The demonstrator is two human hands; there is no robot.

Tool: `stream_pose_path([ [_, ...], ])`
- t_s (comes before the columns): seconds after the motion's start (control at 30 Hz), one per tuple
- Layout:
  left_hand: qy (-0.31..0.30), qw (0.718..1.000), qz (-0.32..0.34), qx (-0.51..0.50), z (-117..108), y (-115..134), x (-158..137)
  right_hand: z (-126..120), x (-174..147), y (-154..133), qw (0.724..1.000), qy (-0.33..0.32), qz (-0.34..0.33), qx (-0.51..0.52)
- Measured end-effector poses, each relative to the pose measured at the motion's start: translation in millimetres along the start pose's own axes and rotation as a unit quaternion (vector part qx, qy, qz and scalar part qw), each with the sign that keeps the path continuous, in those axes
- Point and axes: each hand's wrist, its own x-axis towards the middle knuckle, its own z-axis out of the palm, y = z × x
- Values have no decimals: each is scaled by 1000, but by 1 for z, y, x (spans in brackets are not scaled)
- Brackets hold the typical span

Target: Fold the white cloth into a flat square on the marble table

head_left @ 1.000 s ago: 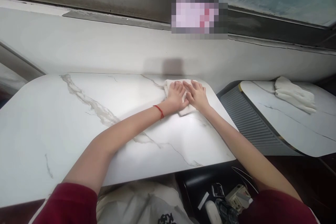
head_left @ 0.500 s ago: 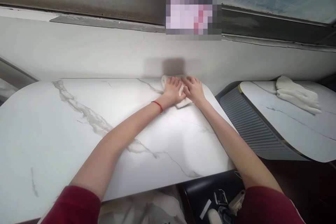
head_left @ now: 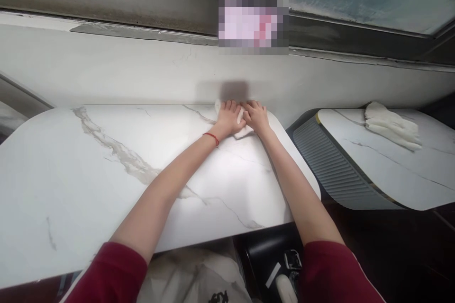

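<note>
A white cloth (head_left: pixel 245 131) lies near the far right corner of a white marble-patterned tabletop (head_left: pixel 106 199), by the wall. My left hand (head_left: pixel 229 117), with a red string bracelet at its wrist, presses down on it, fingers spread. Just to its right, my right hand (head_left: pixel 256 116) also rests on the cloth, its fingers apart and a little bent. The two thumbs come close together over the cloth. Both palms cover much of it.
At the right stands another marble-patterned table (head_left: pixel 384 163) with a ribbed grey side, and a second white cloth (head_left: pixel 393 125) lies on it. A white wall (head_left: pixel 142 71) and window frame run along the back. Below the near edge is a black seat (head_left: pixel 263 251) with small items.
Both hands remain on the cloth and have shifted only slightly. The whole view has moved a little, so the right table now appears farther left.
</note>
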Motion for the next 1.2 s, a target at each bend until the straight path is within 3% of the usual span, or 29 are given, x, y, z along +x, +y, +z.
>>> stream_pose_path([
  [0.37, -8, 1000, 19, 18, -14, 8, -26, -16, -27, -11, 1000, 0, 0, 29],
  [0.57, -19, 998, 53, 30, -18, 25, -69, -32, -69, -14, 1000, -10, -29, 0],
  [0.8, -42, 990, 124, 53, -31, 85, -139, -72, -172, -8, 998, 23, -57, -14],
  [1.0, -7, 979, 191, 64, -27, 150, -180, -108, -256, 12, 999, 31, -4, -22],
  [1.1, 11, 980, 189, 67, -21, 171, -182, -111, -274, 26, 999, 40, 6, -23],
  [1.2, 14, 980, 186, 74, -17, 180, -170, -108, -268, 39, 999, 44, 3, -25],
])
